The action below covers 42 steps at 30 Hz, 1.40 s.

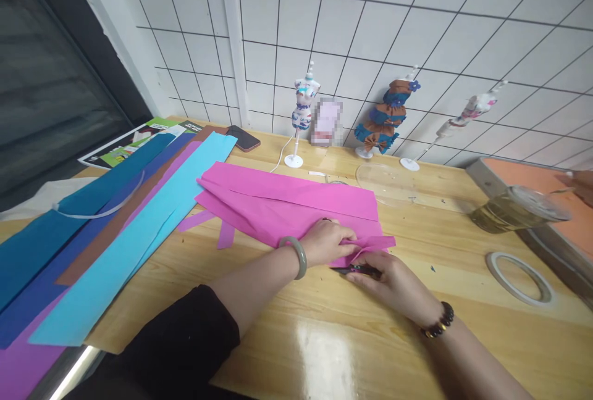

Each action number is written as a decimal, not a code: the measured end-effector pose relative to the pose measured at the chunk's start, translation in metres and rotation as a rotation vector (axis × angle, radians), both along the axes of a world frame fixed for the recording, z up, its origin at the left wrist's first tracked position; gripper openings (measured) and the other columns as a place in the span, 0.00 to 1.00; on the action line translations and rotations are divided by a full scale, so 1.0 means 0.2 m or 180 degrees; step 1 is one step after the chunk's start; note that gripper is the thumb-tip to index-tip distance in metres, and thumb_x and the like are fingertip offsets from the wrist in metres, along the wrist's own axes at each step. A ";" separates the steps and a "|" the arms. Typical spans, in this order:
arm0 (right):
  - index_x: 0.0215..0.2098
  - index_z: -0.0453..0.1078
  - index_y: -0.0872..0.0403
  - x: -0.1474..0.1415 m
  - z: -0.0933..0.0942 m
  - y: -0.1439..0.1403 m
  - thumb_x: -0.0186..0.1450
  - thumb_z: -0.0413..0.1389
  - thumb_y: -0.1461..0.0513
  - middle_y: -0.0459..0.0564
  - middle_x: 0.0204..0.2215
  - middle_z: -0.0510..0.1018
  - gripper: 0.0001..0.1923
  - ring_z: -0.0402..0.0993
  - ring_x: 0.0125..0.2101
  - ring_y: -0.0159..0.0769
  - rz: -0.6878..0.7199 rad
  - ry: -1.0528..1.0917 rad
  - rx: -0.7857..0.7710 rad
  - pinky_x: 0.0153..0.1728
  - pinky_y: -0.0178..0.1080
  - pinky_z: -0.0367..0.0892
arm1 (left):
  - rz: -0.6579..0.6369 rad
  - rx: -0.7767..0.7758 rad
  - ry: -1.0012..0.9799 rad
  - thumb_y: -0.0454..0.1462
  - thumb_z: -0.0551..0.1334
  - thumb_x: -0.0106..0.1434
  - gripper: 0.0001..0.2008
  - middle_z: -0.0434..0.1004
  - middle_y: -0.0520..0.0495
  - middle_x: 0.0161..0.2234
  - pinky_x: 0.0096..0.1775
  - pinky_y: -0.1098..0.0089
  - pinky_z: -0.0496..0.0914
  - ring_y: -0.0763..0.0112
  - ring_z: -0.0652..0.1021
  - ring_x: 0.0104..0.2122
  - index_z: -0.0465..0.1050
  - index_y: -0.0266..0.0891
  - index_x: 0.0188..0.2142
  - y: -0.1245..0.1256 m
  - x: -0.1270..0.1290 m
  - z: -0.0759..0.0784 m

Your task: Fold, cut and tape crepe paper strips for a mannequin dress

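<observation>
A folded sheet of pink crepe-like paper (pixel 296 199) lies on the wooden table. My left hand (pixel 324 241), with a ring and a pale bangle, presses on its near right part, fingers closed on a narrow strip at the edge. Just to the right and nearer, my right hand (pixel 393 279) is closed around small dark-handled scissors (pixel 345 270). Their blades point left along the sheet's near edge; whether they are between layers I cannot tell. Two loose pink strips (pixel 226 234) lie by the sheet's left end.
Long teal, blue, brown and cyan paper strips (pixel 139 242) lie at the left, with a white band across them. A phone (pixel 244 139) and small mannequins (pixel 303 104) stand toward the tiled wall. Tape roll (pixel 495 273), drink cup (pixel 514 210) and orange-topped surface (pixel 546 184) are at the right.
</observation>
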State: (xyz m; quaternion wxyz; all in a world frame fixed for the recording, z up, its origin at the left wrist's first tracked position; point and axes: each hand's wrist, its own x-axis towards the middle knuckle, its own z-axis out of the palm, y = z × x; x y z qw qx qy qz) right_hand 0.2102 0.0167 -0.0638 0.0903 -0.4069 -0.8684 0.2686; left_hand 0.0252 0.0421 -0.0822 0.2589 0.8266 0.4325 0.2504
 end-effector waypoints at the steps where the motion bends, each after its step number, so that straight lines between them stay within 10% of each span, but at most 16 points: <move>1: 0.35 0.72 0.53 0.00 0.00 0.00 0.61 0.52 0.50 0.50 0.30 0.77 0.16 0.72 0.28 0.34 0.0001 0.0011 -0.0001 0.29 0.36 0.65 | 0.0005 0.0000 -0.0006 0.41 0.59 0.60 0.08 0.76 0.53 0.27 0.38 0.72 0.61 0.72 0.71 0.31 0.73 0.40 0.28 0.00 0.00 0.00; 42: 0.34 0.73 0.52 -0.05 0.01 -0.03 0.62 0.52 0.52 0.48 0.30 0.79 0.15 0.72 0.27 0.33 -0.0069 0.0114 -0.0010 0.28 0.35 0.65 | 0.0081 -0.0166 -0.0408 0.46 0.54 0.62 0.15 0.69 0.54 0.22 0.33 0.74 0.61 0.75 0.69 0.25 0.72 0.38 0.29 0.00 -0.01 -0.01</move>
